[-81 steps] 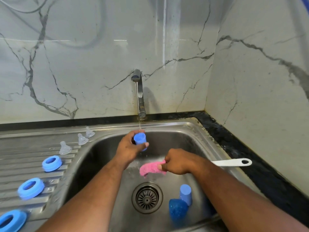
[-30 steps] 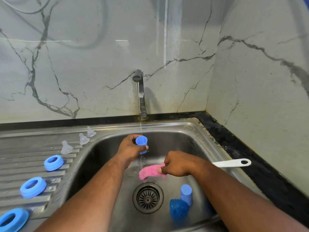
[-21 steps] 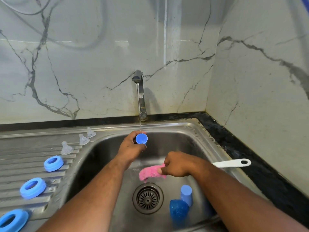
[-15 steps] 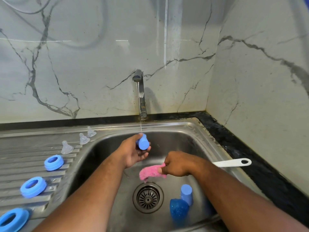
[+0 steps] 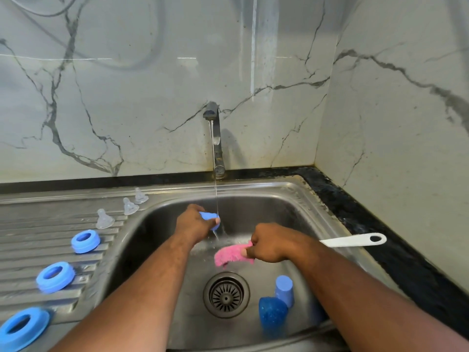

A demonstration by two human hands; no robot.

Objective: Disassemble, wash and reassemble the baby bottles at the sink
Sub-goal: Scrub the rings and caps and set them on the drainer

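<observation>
While three blue rings [image 5: 55, 276] lie in a row on the ribbed drainer [image 5: 30, 232] at the near left, a light blue cap [image 5: 283, 290] stands on the sink [image 5: 157, 224] floor just beside a darker blue piece [image 5: 272, 317], right of the drain [image 5: 226, 295]. Farther in, the right hand [image 5: 269, 243] clenches a pink sponge [image 5: 232, 255], a white handle [image 5: 352, 240] lying on the rim behind its wrist, and the left hand [image 5: 195, 224] grips a small blue cap [image 5: 212, 219] under the thin stream of water. Beyond them three clear teats [image 5: 130, 206] stand on the drainer's far edge, and the tap [image 5: 215, 138] rises by the marble wall.
</observation>
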